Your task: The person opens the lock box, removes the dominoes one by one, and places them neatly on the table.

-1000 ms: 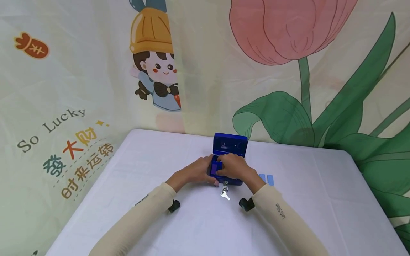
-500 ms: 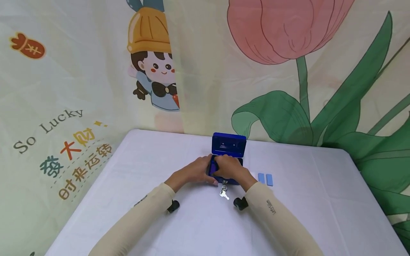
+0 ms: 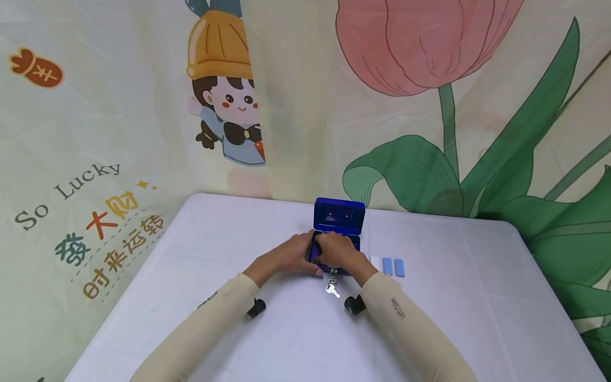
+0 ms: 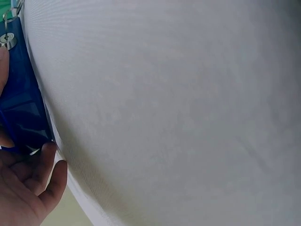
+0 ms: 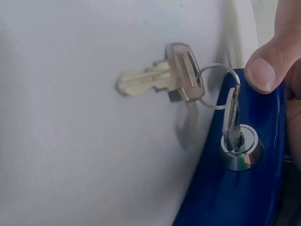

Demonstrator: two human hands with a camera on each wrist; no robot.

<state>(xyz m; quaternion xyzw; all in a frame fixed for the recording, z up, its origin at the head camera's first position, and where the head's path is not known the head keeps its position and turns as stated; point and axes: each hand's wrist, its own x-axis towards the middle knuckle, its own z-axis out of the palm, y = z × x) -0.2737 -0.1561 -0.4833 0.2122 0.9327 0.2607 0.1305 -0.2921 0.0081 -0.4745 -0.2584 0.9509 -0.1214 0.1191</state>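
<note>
A blue cash box (image 3: 339,215) stands with its lid raised near the table's back edge. Keys (image 3: 332,289) hang on a ring at its front; in the right wrist view one key (image 5: 231,120) sits in the round silver lock (image 5: 241,157). My left hand (image 3: 292,254) grips the box's left side, its thumb along the front. The right hand (image 3: 338,249) reaches over the front wall, fingers bent down into the box. Whatever lies between those fingertips is hidden. The left wrist view catches only part of the box (image 4: 23,89), with fingers against its end.
Two light blue strips (image 3: 393,267) lie side by side on the white tablecloth (image 3: 444,297), right of the box. A pale strip (image 3: 375,263) shows beside them. A printed curtain (image 3: 305,106) hangs directly behind the table.
My right hand has shifted slightly left within the box, and its forearm with it, uncovering the strips on the right. The left hand keeps its place on the box.
</note>
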